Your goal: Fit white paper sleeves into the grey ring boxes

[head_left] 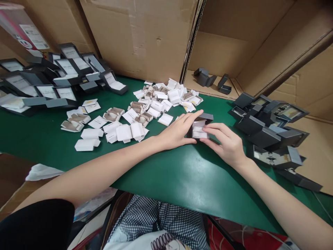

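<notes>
In the middle of the green table a small dark grey hinged box (207,117) stands with its lid up. My left hand (177,132) is wrapped round the left side of the box, with thumb and fingers gripping it. A folded white card insert (199,129) sits in the box opening. My right hand (226,142) pinches the insert's right edge between thumb and fingertips. Left of my hands lie several loose white folded card inserts (123,132), some showing their grey-brown inner side.
Several dark boxes with white inserts (69,66) are heaped at the back left. More dark boxes (262,133) lie piled on the right. Cardboard cartons (145,34) stand along the back; one open carton (221,48) holds a few dark boxes (204,77).
</notes>
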Action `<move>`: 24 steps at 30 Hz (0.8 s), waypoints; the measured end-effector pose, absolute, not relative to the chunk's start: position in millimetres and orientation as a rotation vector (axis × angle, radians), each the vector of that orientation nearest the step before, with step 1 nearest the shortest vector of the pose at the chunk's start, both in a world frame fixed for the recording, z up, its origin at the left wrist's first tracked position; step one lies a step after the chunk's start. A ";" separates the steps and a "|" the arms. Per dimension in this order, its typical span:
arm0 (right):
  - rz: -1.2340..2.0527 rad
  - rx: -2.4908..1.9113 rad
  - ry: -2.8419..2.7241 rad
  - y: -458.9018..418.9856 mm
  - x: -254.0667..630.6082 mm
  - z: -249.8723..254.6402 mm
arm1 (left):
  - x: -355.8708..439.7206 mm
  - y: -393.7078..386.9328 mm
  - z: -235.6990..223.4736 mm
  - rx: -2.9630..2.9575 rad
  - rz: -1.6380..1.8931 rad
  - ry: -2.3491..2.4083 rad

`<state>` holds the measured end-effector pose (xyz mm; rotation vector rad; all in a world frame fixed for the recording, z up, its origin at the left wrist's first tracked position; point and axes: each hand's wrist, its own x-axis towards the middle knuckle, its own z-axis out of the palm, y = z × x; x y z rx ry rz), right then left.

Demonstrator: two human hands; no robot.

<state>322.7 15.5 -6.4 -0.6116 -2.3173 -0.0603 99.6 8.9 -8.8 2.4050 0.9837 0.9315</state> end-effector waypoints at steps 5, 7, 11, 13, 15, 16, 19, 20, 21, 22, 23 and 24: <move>-0.117 -0.563 -2.359 17.5 324.5 -3.4 | 95.6 11.7 -8.1 2.389 0.874 0.940; -0.140 -0.591 -2.377 18.4 325.5 -2.3 | 93.9 12.4 -7.1 2.375 0.857 0.944; -0.313 -0.665 -2.353 17.5 325.6 -1.2 | 96.1 9.8 -3.8 2.308 0.967 1.065; -0.387 -0.682 -2.316 16.1 324.7 -1.4 | 100.3 6.8 -1.9 2.244 0.993 1.097; -0.421 -0.710 -2.270 14.6 323.7 -1.6 | 105.3 3.6 -0.4 2.232 0.973 1.098; -0.423 -0.728 -2.254 14.0 323.4 -1.4 | 107.6 2.2 0.2 2.248 0.962 1.100; -0.382 -0.776 -2.240 14.2 323.0 0.0 | 112.3 -0.4 1.6 2.301 0.983 1.095; -0.362 -0.783 -2.246 15.1 323.2 0.4 | 113.0 -0.9 2.2 2.306 1.000 1.090; -0.338 -0.781 -2.257 16.4 323.4 0.8 | 113.4 -1.3 2.8 2.306 1.014 1.086; -0.307 -0.762 -2.274 17.9 323.6 0.8 | 113.5 -1.5 3.4 2.302 1.021 1.085; -0.269 -0.731 -2.293 19.5 323.8 0.6 | 113.4 -1.6 4.0 2.292 1.022 1.090; -0.224 -0.696 -2.310 21.0 323.9 0.1 | 113.2 -1.7 4.6 2.276 1.020 1.101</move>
